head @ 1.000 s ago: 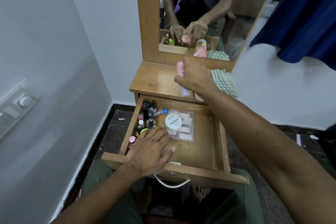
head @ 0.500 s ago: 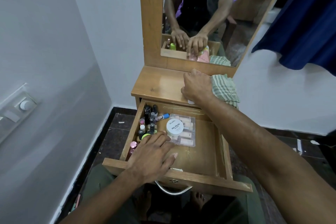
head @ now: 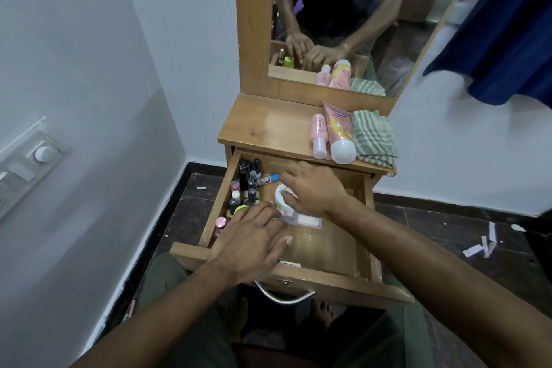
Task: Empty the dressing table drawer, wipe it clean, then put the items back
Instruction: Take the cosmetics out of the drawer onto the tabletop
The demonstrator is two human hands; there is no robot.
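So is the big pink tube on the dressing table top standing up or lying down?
Lying down. The pink tube rests flat on the table top, white cap toward the drawer, between a small pink bottle and the striped cloth.

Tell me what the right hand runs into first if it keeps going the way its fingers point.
The right hand points left over the white round jar. Straight on, its fingertips would probably meet the small blue-capped tube first, then the upright dark bottles. Depth is unclear.

Cloth (head: pixel 373 137): green-and-white stripes. Tube (head: pixel 339 131): pink, yellow print, white cap. Small bottle (head: pixel 318 136): pink. Drawer (head: pixel 328 248): tan wood.
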